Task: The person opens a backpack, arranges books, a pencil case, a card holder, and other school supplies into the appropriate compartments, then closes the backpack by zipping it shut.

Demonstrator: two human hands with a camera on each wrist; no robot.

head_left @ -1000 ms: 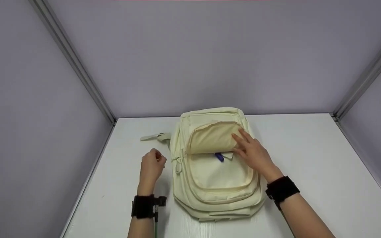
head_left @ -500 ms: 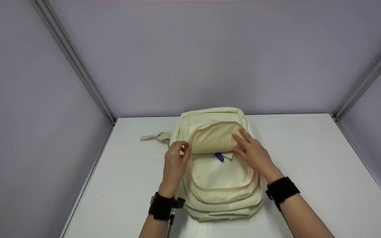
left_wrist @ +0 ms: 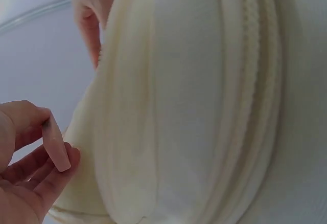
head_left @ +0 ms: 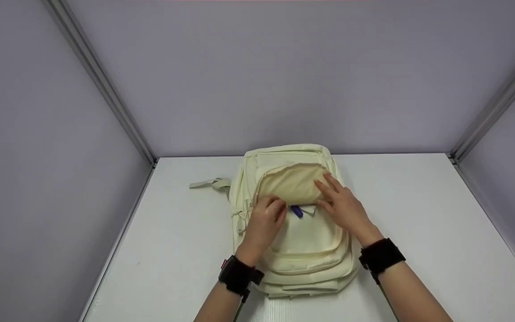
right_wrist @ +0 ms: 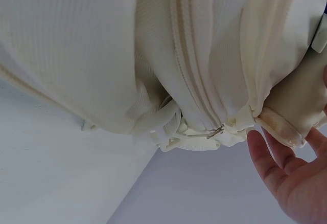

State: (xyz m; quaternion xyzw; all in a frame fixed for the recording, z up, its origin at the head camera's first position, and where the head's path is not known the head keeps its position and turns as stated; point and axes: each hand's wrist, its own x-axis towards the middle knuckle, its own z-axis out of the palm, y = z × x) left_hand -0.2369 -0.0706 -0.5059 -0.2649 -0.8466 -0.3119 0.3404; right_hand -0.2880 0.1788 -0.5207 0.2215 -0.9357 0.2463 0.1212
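A cream backpack [head_left: 315, 239] lies on the white table, its front pocket flap [head_left: 292, 181] folded back to show the tan lining. My left hand [head_left: 262, 223] is at the pocket mouth with thumb and fingers bent together. In the left wrist view a small pale pink flat-ended piece [left_wrist: 56, 147] shows between them; I cannot tell its kind. My right hand [head_left: 347, 210] rests on the flap's right side, fingers spread and fairly straight; the right wrist view has its fingertips at the flap's edge. A dark blue object [head_left: 297, 211] pokes from the pocket beside a white tag [head_left: 307, 209].
A loose strap [head_left: 213, 183] stretches over the table [head_left: 172, 250] left of the backpack. Zipper pulls [head_left: 241, 225] hang on the bag's left side. Grey panels [head_left: 257, 76] enclose the table at the back and both sides. Each wrist wears a black band [head_left: 382, 257].
My left hand has come in from the table beside the bag, moving right over its edge to the pocket mouth. The right hand has stayed on the flap.
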